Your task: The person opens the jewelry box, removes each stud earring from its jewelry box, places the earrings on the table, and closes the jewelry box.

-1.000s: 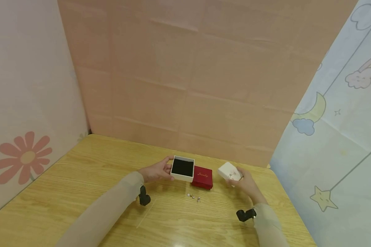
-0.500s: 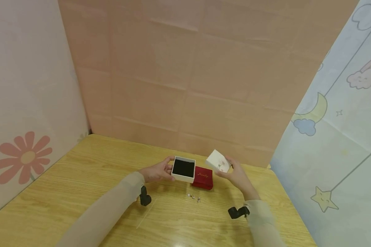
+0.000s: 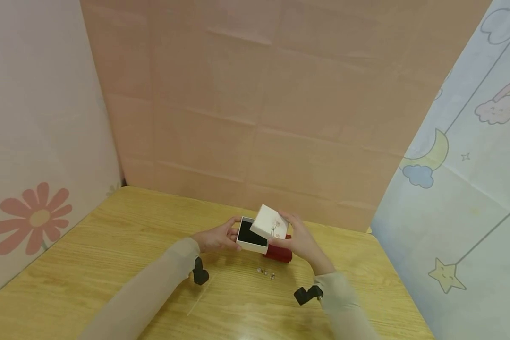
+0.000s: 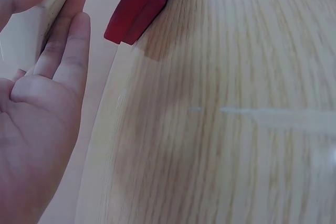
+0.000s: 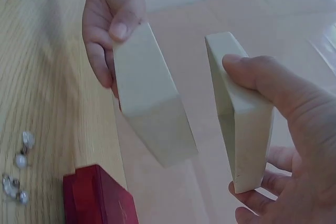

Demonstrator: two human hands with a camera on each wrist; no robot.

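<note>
My left hand (image 3: 217,237) grips the left side of a white box base (image 3: 252,246) with a black lining, held up off the table. In my right hand (image 3: 298,240) is the white box lid (image 3: 270,223), printed with a flower, pinched between thumb and fingers. Tilted, the lid hangs over the right part of the base in the head view. The right wrist view shows a gap between lid (image 5: 251,140) and base (image 5: 149,77). Below them a red jewelry box (image 3: 279,253) lies on the table, partly hidden by the lid and hand.
Several small earrings (image 3: 265,272) lie on the wooden table (image 3: 161,212) in front of the red box; the right wrist view shows pearl-like beads (image 5: 21,161) on them. A thin pale strip (image 3: 199,300) lies nearer the left forearm. Printed sheets stand behind and at both sides.
My right hand has carried the lid leftward from the right of the red box to above the base, raising and tilting it. The left hand and base have hardly moved.
</note>
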